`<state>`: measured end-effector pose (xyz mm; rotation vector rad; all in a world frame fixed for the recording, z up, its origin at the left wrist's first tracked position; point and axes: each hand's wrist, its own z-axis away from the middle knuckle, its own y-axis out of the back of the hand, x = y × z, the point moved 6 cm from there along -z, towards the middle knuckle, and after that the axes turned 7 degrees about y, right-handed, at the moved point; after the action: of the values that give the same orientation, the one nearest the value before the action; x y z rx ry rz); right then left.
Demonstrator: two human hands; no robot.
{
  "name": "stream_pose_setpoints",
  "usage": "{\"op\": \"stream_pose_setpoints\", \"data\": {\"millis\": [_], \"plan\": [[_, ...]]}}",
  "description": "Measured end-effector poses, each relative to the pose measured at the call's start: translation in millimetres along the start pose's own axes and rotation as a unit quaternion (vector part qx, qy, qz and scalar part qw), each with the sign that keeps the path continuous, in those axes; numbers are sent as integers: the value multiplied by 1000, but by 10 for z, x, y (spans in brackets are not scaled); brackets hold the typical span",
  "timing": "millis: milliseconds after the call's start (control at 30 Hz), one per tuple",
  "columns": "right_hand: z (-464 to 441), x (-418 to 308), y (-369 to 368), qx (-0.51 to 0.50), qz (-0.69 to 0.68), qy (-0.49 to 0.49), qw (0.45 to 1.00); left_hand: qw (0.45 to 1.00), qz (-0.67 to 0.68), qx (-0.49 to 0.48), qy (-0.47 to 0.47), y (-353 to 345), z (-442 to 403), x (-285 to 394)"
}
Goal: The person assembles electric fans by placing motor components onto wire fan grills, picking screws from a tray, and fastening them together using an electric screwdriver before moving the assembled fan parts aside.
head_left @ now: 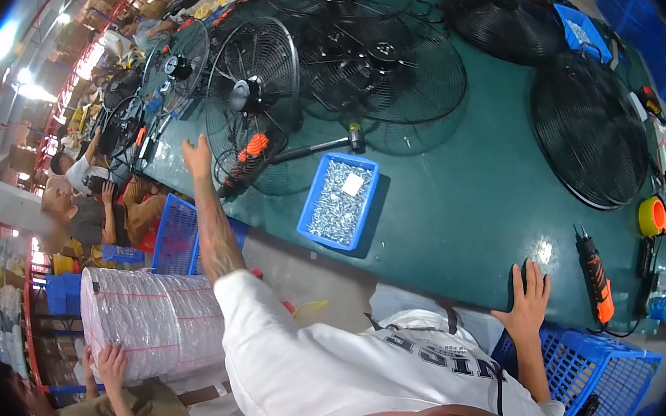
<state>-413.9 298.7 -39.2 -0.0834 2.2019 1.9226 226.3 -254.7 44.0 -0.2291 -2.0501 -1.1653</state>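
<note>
Fan (241, 95) sits toward the left end of the bench (470, 197), and with your left hand (197, 156) open and empty beside it, right hand (528, 300) empty, palm-down at the front edge, one careless left-hand sweep could totally knock the driver (255, 147) off.

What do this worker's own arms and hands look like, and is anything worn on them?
The left hand and right hand are both bare, with no gloves, and I can make out no watch. The T-shirt is white with short sleeves and dark lettering across the chest. The left forearm carries dark, patterned markings, apparently a tattoo.
</note>
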Motion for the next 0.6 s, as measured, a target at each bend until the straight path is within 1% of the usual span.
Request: {"op": "stream_pose_setpoints", "data": {"millis": [67, 100, 133, 167, 200, 233, 267, 300, 333, 367, 400, 433, 467, 500, 533, 567, 600], "plan": [[20, 30, -22, 0, -1, -10, 1000, 989, 104, 7, -102, 232, 930, 300], [23, 41, -34, 2, -7, -6, 1000, 987, 84, 11, -136, 341, 1482, 525], [32, 43, -43, 3, -15, -5, 1000, 979, 145, -11, -143, 416, 2115, 796], [34, 57, -40, -1, -17, -18, 1000, 963, 227, -67, -128, 335, 2610, 904], [15, 58, -25, -6, -15, -11, 1000, 948, 254, -120, -146, 304, 3206, 1202], [20, 43, -15, -13, -14, -5, 1000, 928, 248, -169, -221, 206, 3709, 1396], [12, 59, -7, -14, -13, -16, 1000, 923, 233, -251, -178, 45, 4238, 1533], [-3, 52, 2, -15, -9, -8, 1000, 877, 286, -343, -179, -203, 4753, 1611], [21, 29, 17, -20, -5, -3, 1000, 833, 283, -429, -202, -262, 5186, 1913], [21, 21, 62, -27, -16, -2, 1000, 786, 322, -496, -182, -393, 5606, 2020], [34, 114, 113, -26, -11, -15, 999, 742, 323, -566, -158, -541, 5990, 2035], [78, 143, 137, -37, -46, 9, 998, 693, 335, -618, -159, -601, 6325, 2098], [158, 176, 171, -46, -83, 25, 995, 660, 322, -660, -160, -640, 6593, 2156], [294, 317, 288, -31, -106, -8, 994, 661, 287, -652, -235, -622, 6735, 2236], [468, 500, 441, 24, -99, -30, 994, 648, 256, -646, -312, -601, 6929, 2311], [682, 707, 649, 79, -72, -39, 994, 655, 229, -598, -401, -566, 7020, 2369], [898, 910, 943, 141, 4, -65, 988, 649, 217, -545, -484, -559, 7084, 2438]]}}
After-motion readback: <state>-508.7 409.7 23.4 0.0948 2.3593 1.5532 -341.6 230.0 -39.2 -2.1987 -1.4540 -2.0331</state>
